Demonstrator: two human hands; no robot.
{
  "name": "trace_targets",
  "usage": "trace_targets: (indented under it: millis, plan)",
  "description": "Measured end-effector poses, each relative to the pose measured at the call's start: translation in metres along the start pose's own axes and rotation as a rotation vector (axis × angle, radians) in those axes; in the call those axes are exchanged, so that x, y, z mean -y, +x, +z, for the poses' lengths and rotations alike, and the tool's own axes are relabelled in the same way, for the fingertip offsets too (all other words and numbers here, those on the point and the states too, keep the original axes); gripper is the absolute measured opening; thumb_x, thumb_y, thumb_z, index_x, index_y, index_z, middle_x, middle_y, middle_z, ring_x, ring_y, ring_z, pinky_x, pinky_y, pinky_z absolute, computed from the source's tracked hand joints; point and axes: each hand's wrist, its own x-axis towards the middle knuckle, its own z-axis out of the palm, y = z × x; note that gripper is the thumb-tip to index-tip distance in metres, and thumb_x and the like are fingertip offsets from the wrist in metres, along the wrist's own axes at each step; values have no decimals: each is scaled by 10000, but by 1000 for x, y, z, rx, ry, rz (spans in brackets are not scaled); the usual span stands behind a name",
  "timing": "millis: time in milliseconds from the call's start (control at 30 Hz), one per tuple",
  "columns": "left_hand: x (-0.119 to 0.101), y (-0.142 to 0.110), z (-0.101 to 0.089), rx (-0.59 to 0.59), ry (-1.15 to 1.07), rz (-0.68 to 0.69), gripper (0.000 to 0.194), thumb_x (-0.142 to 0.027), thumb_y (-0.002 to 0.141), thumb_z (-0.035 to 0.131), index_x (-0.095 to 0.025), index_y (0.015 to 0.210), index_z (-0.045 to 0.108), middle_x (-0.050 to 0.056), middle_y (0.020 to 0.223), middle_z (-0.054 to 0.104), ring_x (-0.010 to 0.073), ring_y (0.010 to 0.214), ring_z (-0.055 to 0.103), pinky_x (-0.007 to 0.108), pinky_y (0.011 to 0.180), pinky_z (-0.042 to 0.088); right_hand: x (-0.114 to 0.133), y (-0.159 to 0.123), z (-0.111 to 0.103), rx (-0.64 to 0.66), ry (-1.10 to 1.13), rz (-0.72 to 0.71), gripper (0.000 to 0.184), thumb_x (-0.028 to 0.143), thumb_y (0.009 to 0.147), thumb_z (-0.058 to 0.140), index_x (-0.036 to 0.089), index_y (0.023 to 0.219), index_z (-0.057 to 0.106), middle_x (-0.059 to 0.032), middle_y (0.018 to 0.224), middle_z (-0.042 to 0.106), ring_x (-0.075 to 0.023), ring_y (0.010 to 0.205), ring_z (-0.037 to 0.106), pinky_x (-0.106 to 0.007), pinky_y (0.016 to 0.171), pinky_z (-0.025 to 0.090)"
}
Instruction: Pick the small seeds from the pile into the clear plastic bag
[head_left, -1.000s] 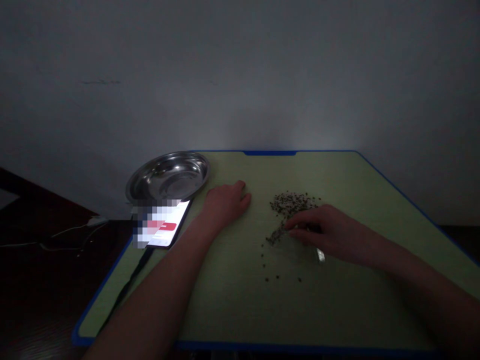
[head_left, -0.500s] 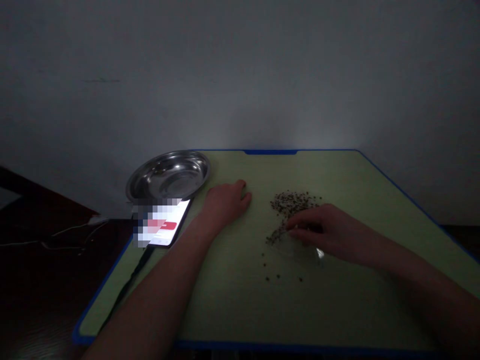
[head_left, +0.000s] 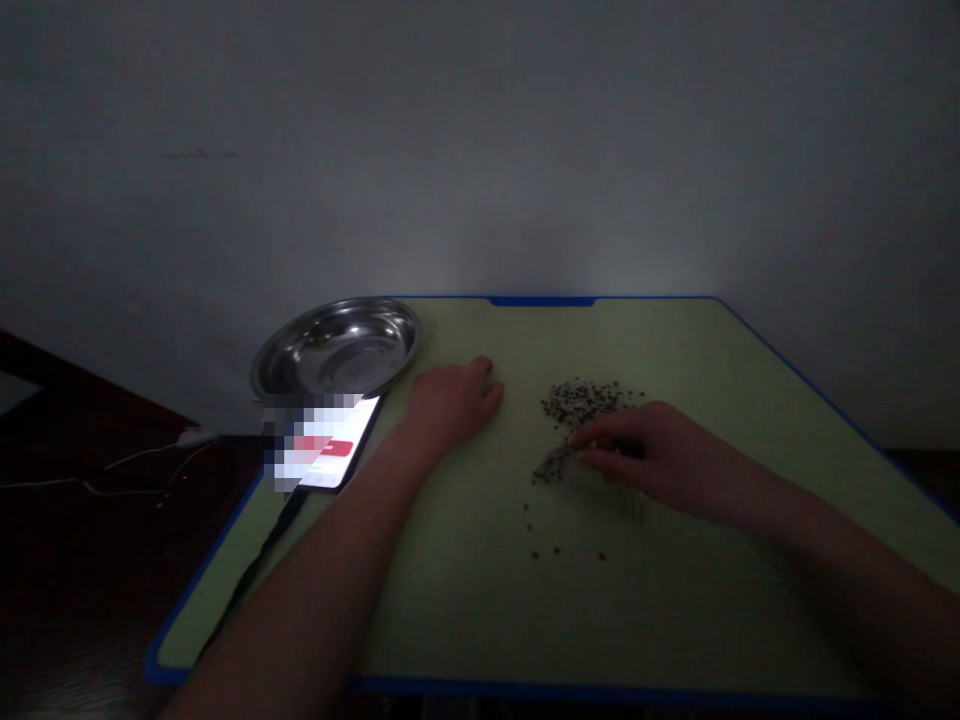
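Small dark grains, like peppercorns or seeds, lie in a loose heap on the pale green tabletop. At the near side of the heap, my right hand has its thumb and forefinger closed in a pinch. What is between the fingertips is too small and dark to make out. Beneath that hand lies a clear, thin piece of plastic, perhaps a bag, partly hidden, with grains along its left side. My left hand rests on the table left of the heap, thumb and forefinger apart, holding nothing visible.
A shiny steel bowl stands at the back left. In front of it lies a lit phone with a dark cable. Several stray grains dot the near tabletop. A blue edge borders the table, against a grey wall.
My right hand's fingertips have shifted slightly over the grains, and the bright glint on the clear plastic has faded. My left hand stays in place.
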Motion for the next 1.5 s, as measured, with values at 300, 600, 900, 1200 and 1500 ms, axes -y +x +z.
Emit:
trace_targets:
  millis: [300, 600, 900, 1200, 1500]
  plan:
    - [-2, 0, -2, 7, 15, 0, 471, -484, 940, 359, -226, 1285, 548, 128, 1010, 731, 283, 876, 681, 369, 720, 463, 3, -1, 1, 32, -19, -26, 213, 299, 890, 565, 236, 950, 759, 8, 715, 707, -133, 604, 586, -257, 560, 401]
    - [-1, 0, -2, 8, -3, 1, 471, -485, 940, 363, -228, 1290, 545, 138, 1022, 728, 288, 884, 674, 380, 726, 464, 4, 2, 4, -3, -47, -51, 221, 331, 898, 562, 236, 959, 752, 3, 715, 706, -125, 580, 565, -252, 551, 391]
    - [-1, 0, -1, -19, 15, 23, 466, -482, 939, 354, -225, 1269, 558, 128, 969, 734, 287, 856, 683, 373, 703, 466, 6, 1, 4, -5, -71, -100, 209, 303, 912, 558, 231, 957, 749, 9, 750, 723, -122, 599, 590, -255, 579, 409]
    - [-1, 0, -1, -14, 26, 19, 478, -481, 941, 344, -222, 1288, 546, 127, 999, 733, 289, 875, 682, 373, 711, 469, 4, 1, 6, -1, -59, -122, 202, 289, 910, 571, 233, 965, 758, 6, 770, 735, -130, 626, 614, -251, 591, 420]
    - [-1, 0, -1, -21, 24, 17, 466, -480, 936, 363, -223, 1272, 558, 123, 995, 735, 286, 869, 687, 371, 703, 470, 7, 6, 16, -42, -71, -207, 200, 259, 920, 572, 204, 992, 750, -4, 832, 758, -131, 672, 638, -253, 641, 441]
